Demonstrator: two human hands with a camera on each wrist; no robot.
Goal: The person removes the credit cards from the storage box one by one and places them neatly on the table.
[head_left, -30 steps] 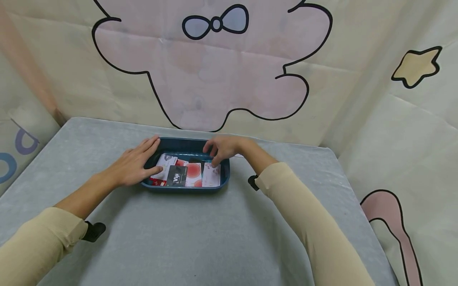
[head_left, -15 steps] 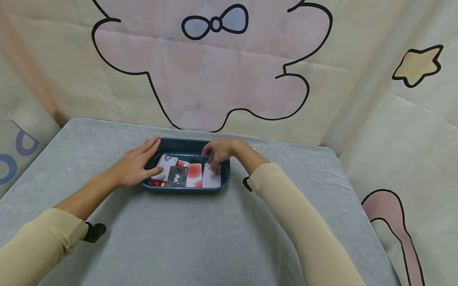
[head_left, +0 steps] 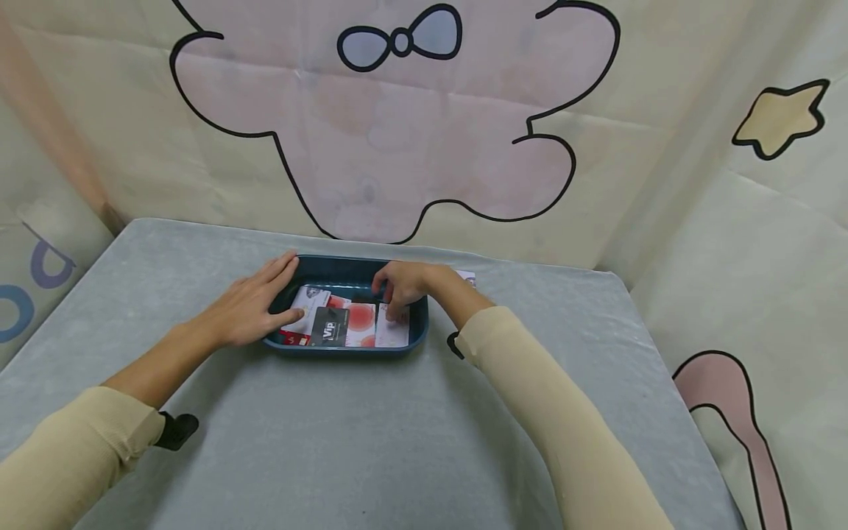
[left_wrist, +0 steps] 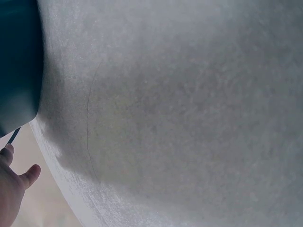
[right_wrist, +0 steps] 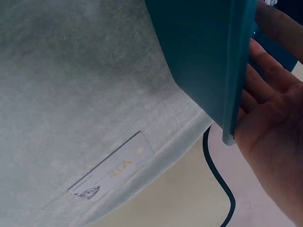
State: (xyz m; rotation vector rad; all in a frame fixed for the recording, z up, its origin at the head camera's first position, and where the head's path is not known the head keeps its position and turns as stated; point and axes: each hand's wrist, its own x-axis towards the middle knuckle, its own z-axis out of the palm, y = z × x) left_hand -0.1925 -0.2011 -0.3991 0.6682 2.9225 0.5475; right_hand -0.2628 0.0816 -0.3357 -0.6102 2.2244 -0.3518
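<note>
A dark blue rectangular tray stands near the table's far side, with several cards lying along its front half. My left hand rests on the tray's left end, fingers straight along the rim and thumb over a white card. My right hand reaches over the right end, its fingers bent loosely down inside and fingertips right at another white card. Between them lie a black Vip card and a white card with red circles. In the right wrist view, the right fingers extend past the tray's rim.
A white VIP card lies outside the tray on the grey tablecloth, near the table's far edge. Behind the right forearm, only its corner shows in the head view. A printed fabric backdrop rises behind the table.
My right hand has dipped slightly lower and left into the tray, and its forearm has shifted left. More of the VIP card behind that forearm now shows. My left hand stays put.
</note>
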